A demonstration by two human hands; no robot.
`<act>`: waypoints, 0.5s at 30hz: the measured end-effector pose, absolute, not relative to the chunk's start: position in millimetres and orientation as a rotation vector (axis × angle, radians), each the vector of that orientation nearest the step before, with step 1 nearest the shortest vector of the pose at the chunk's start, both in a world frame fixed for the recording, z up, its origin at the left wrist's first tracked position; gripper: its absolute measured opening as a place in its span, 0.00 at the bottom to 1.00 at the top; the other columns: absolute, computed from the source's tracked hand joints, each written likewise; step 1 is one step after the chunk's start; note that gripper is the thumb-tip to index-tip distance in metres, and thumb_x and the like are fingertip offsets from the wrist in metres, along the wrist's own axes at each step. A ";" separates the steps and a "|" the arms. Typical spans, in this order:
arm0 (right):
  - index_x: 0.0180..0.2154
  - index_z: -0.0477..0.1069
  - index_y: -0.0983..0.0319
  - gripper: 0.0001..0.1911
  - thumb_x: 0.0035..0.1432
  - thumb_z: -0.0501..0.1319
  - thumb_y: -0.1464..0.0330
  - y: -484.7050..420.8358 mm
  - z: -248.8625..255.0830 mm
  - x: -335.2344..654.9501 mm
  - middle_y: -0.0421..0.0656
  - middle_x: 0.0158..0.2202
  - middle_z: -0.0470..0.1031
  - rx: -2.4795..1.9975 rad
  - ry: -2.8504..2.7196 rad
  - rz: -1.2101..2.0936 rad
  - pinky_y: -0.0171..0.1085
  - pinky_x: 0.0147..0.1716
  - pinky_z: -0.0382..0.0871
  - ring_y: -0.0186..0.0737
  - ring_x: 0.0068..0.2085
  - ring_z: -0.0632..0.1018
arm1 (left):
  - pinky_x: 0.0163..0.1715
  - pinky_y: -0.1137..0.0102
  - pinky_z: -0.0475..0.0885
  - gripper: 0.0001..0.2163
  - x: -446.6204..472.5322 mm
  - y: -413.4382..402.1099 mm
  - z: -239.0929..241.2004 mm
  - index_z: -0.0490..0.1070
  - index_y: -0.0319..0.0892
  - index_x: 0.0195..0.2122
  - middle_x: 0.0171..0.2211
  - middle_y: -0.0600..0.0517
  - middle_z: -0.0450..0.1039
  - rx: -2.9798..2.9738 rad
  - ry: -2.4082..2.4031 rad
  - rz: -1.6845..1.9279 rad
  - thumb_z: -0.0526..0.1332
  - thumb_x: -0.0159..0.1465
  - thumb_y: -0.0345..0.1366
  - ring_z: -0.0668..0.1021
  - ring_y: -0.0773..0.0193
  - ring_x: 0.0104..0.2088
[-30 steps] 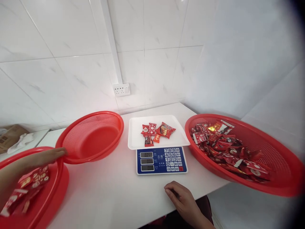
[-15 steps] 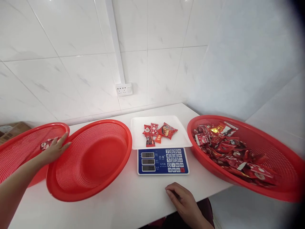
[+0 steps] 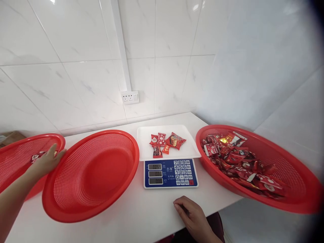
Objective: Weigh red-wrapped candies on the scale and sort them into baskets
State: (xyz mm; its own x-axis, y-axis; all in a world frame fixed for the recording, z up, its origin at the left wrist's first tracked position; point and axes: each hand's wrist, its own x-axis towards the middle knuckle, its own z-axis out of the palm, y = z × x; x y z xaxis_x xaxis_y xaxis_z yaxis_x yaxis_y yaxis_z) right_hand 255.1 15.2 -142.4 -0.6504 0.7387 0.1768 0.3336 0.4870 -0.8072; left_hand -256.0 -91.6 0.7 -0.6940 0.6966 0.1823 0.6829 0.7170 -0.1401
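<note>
At the left, my left hand (image 3: pixel 48 163) straddles the near right rim of a red mesh basket (image 3: pixel 17 145), thumb outside and fingers inside. A few red packets (image 3: pixel 37 156) show in that basket beyond my fingers. My right hand (image 3: pixel 191 216) rests loosely curled at the table's front edge, below the scale, with nothing visible in it. The blue-and-white digital scale (image 3: pixel 170 173) carries a white tray (image 3: pixel 144 135). On the tray lie several small red snack packets (image 3: pixel 157 151) and a larger red snack bag (image 3: pixel 175 140). The scale's displays are lit with digits.
Another red basket (image 3: pixel 101 173) stands between the left basket and the scale. To the right, a large red basket (image 3: pixel 301 182) holds many red snack packets (image 3: pixel 240 158). Behind the white table (image 3: pixel 121 209) rises a tiled wall with a socket (image 3: pixel 130 97). A cardboard box (image 3: pixel 12 137) sits far left.
My left hand and the left basket have shifted left, and a gap now shows between the two left baskets. The view has turned slightly. My right hand and the packets on the tray stay put.
</note>
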 end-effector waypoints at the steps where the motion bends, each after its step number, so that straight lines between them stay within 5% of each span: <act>1: 0.33 0.69 0.60 0.11 0.62 0.50 0.64 15.2 -142.9 255.2 0.42 0.31 0.73 -0.885 -2.225 1.046 0.34 0.33 0.66 0.36 0.32 0.74 | 0.46 0.60 0.66 0.30 -249.3 -87.0 1.6 0.50 0.32 0.60 0.52 0.38 0.69 -1.140 -2.702 0.099 0.32 0.65 0.47 0.73 0.52 0.50; 4: 0.33 0.68 0.60 0.12 0.62 0.50 0.64 15.0 -143.2 255.4 0.42 0.31 0.73 -0.889 -2.229 1.040 0.34 0.33 0.66 0.36 0.32 0.74 | 0.52 0.64 0.60 0.27 -229.5 -76.6 3.3 0.46 0.37 0.62 0.59 0.41 0.59 -1.345 -2.656 0.165 0.41 0.65 0.47 0.62 0.55 0.59; 7: 0.33 0.69 0.60 0.12 0.62 0.50 0.63 14.8 -142.8 255.1 0.42 0.31 0.73 -0.887 -2.234 1.035 0.34 0.33 0.66 0.36 0.32 0.73 | 0.53 0.54 0.56 0.24 -220.9 -71.3 4.4 0.49 0.43 0.62 0.62 0.38 0.52 -1.371 -2.609 0.324 0.45 0.64 0.35 0.54 0.47 0.62; 10: 0.33 0.69 0.60 0.12 0.62 0.50 0.64 14.4 -142.3 254.8 0.42 0.31 0.73 -0.896 -2.233 1.029 0.33 0.33 0.66 0.36 0.32 0.73 | 0.51 0.57 0.59 0.25 -226.4 -66.5 4.8 0.53 0.38 0.61 0.59 0.33 0.55 -1.307 -2.633 0.376 0.44 0.61 0.25 0.59 0.46 0.60; 15: 0.32 0.69 0.60 0.12 0.62 0.50 0.63 13.3 -139.3 254.6 0.42 0.30 0.73 -0.899 -2.232 1.031 0.33 0.32 0.66 0.36 0.32 0.73 | 0.50 0.53 0.58 0.27 -231.5 -51.9 3.5 0.49 0.39 0.62 0.54 0.36 0.63 -1.272 -2.635 0.388 0.43 0.60 0.25 0.64 0.47 0.56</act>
